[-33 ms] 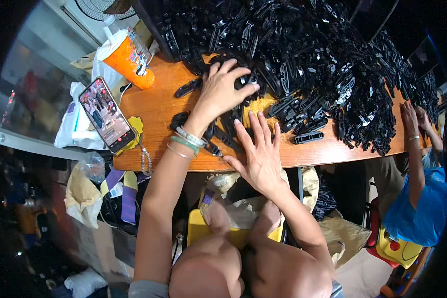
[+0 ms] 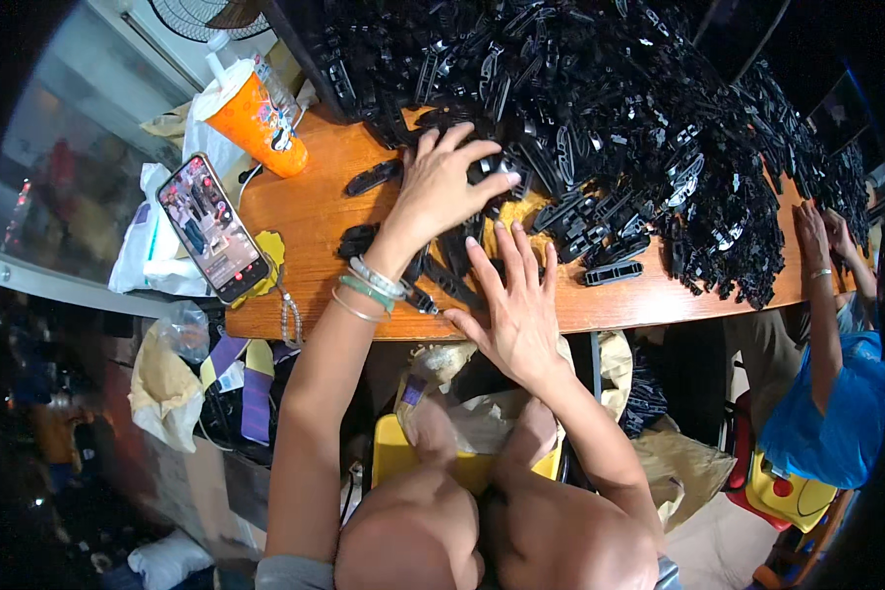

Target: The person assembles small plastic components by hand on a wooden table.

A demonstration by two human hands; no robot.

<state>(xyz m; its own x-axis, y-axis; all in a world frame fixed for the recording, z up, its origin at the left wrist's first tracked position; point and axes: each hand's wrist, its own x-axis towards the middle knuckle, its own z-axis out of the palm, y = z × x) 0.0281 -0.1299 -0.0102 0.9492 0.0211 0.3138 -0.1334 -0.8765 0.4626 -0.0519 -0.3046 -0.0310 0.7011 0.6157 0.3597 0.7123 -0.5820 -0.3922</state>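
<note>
A big heap of small black plastic pieces (image 2: 610, 98), many long and narrow with oval openings, covers the back of the wooden table. My left hand (image 2: 444, 187) arches over the near left edge of the heap, its fingers spread and the thumb apart, with dark pieces between thumb and forefinger. Whether it grips any of them is hard to see. Stretched out on the table near the front edge, my right hand (image 2: 516, 320) is open and holds nothing visible. A yellow patch (image 2: 523, 211) shows beyond its fingertips. Several loose black pieces (image 2: 452, 280) lie between my hands.
On the left stand an orange cup (image 2: 256, 118) with a straw and a lit phone (image 2: 211, 231) leaning at the table's edge. A single black piece (image 2: 374, 177) lies near the cup. At the far right, another person's hands (image 2: 811, 236) rest by the heap.
My left hand has shifted slightly toward me, its fingers a little lower over the pieces. The right hand has stayed in about the same place.
</note>
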